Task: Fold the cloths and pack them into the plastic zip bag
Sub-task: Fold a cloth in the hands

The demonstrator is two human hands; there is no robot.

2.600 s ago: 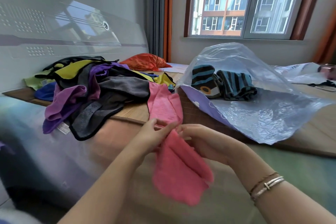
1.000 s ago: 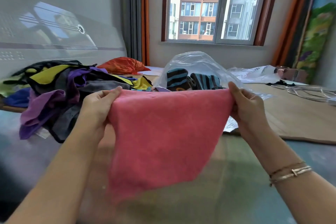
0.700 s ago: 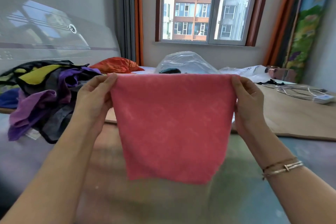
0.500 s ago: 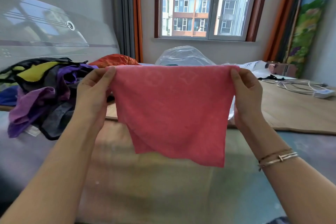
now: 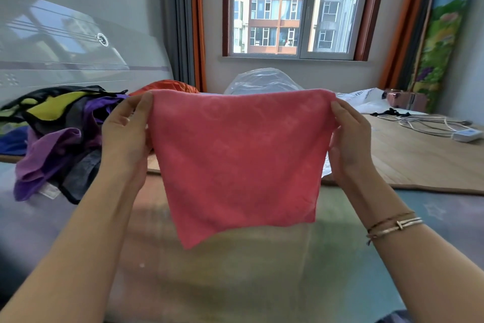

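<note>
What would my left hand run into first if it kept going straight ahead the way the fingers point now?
Most likely the pile of cloths. The left hand, which pinches the pink cloth by its corner, points up and away over the pile's near edge. Depth is unclear, so it might pass just above.

Window (image 5: 293, 7), white cable (image 5: 429, 125), bracelets (image 5: 395, 224)

The pink cloth (image 5: 235, 160) I hold is matt terry with a faint embossed pattern. The bag (image 5: 262, 80) is glossy clear plastic. The mat (image 5: 419, 160) is matt woven. My bracelets (image 5: 395, 224) are shiny metal.
</note>
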